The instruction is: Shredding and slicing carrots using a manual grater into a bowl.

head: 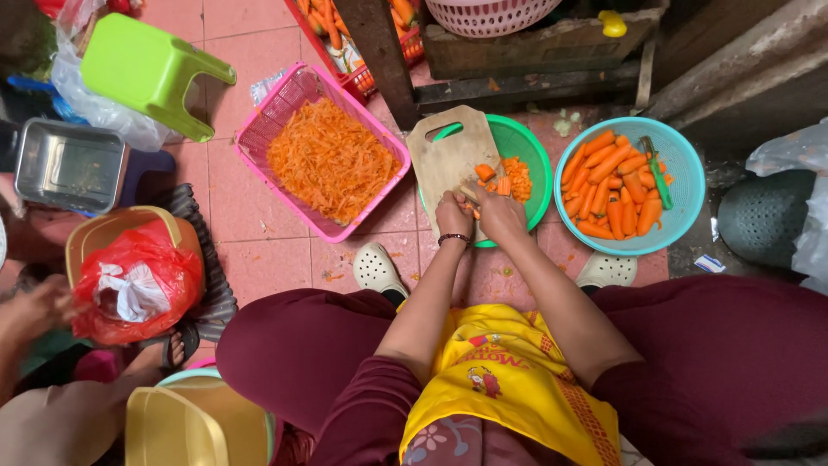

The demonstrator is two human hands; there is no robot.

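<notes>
Both hands are closed on the cutting board (448, 155): left hand (454, 216) on a carrot (473, 210), right hand (500, 214) on a knife (471, 193), chopped pieces (511, 177) beside.

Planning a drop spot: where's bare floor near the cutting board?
Free: tiled floor between the pink basket and the grey tray; a smaller strip between the white shoes. Crowded: cutting board over the green bowl, both hands there, blue bowl alongside.

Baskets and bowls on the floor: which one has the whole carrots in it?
The round blue basket, on the person's right. It holds whole peeled carrots. The pink basket holds shredded carrot, and the green bowl holds chopped pieces.
</notes>
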